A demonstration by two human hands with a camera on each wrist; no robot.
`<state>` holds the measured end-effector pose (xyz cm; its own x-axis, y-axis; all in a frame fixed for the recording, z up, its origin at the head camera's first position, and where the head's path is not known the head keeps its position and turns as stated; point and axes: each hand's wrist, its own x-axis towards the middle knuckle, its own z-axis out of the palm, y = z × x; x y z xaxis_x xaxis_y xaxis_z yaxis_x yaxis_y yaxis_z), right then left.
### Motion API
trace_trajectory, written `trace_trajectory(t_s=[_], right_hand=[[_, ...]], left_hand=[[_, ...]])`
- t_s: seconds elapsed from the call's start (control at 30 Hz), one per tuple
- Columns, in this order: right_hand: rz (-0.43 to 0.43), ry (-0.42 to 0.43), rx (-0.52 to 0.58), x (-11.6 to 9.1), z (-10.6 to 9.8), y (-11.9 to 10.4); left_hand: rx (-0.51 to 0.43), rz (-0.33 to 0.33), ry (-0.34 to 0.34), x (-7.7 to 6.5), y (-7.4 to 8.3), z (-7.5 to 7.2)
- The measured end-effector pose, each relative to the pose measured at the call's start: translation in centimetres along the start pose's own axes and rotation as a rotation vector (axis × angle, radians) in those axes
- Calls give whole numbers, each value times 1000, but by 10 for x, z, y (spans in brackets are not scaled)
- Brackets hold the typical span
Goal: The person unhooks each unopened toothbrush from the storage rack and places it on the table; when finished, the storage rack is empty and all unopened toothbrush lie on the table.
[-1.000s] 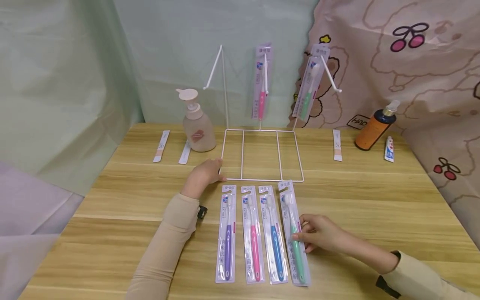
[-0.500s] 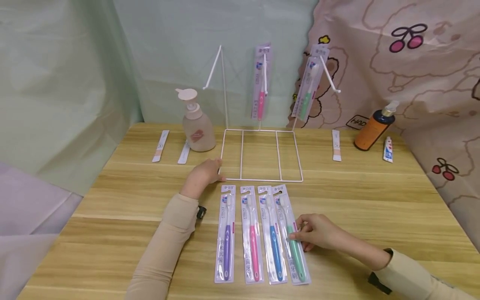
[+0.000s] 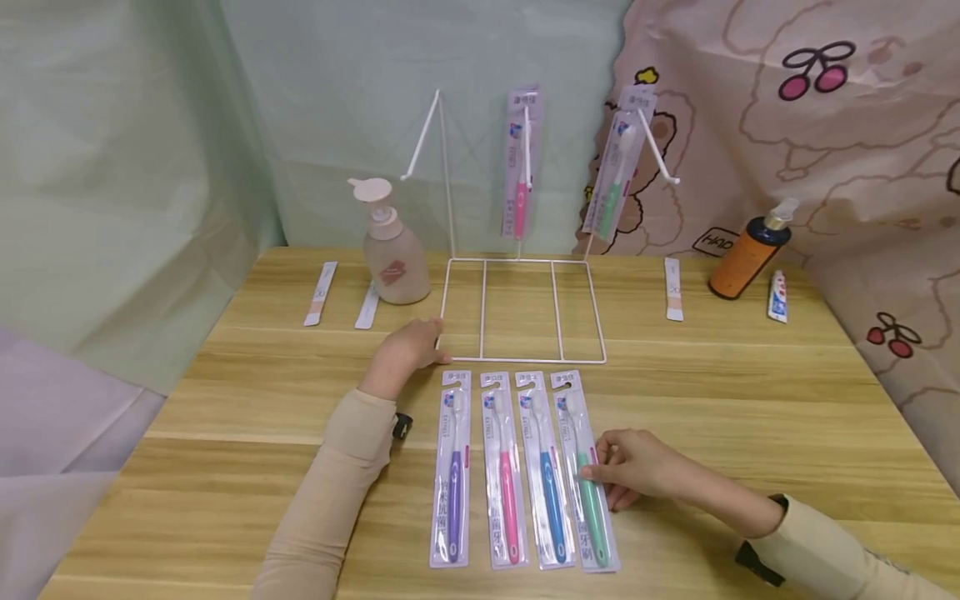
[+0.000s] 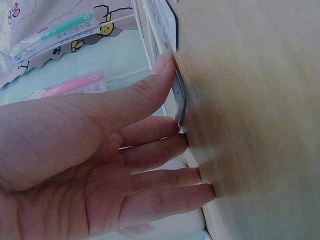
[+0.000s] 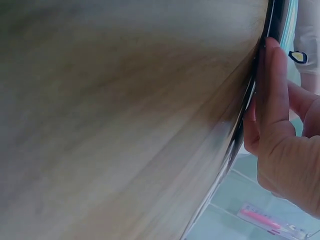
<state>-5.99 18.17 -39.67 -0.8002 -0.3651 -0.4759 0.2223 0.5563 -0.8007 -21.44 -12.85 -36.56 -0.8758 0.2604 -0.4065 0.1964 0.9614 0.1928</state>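
Note:
My left hand (image 3: 408,348) holds the left front corner of a white wire rack (image 3: 525,361). Its thumb (image 4: 157,82) lies at the rack, and its fingertips meet the table in the left wrist view. My right hand (image 3: 633,468) pinches the right edge of a packaged green toothbrush (image 3: 588,492), which lies slightly slanted. To its left lie packaged blue (image 3: 551,492), pink (image 3: 508,492) and purple (image 3: 454,492) toothbrushes, side by side. On the rack's hooks hang a packaged pink toothbrush (image 3: 520,192) in the middle and a green one (image 3: 613,183) at the right; the left hook (image 3: 422,137) is bare.
Behind my left hand stands a pump bottle (image 3: 397,262) partly over a white sachet (image 3: 367,308); another sachet (image 3: 321,293) lies further left. At the right back are a third sachet (image 3: 674,290), an orange bottle (image 3: 746,258) and a small toothpaste tube (image 3: 777,298).
The green toothbrush pack slid toward me and its top swung left against the blue one, then back slightly right, leaving a small gap. My left hand stays at the rack.

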Motion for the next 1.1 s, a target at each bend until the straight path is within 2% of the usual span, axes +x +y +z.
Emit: trace_trajectory(t_s=[0.37,0.47,0.6,0.83,0.97,1.1], right_hand=[[-1,-76,47,-4,-3,7],[-19,-79,-4,-5,-6,4],[-88,-48,-104,0,-16,-5],[-210,20,-234,25,-46,-20],[-261,66,-197,46,-64,-30],[-278,164,-159,70,-82,-42]], left_hand=[[-3,-6,-3,-2,2,1],[-5,-5,-3,-2,3,1],[-5,-3,-6,0,3,1],[-33,1,-3,1,2,1],[-28,9,5,0,0,0],[-28,18,8,-2,-2,0]])
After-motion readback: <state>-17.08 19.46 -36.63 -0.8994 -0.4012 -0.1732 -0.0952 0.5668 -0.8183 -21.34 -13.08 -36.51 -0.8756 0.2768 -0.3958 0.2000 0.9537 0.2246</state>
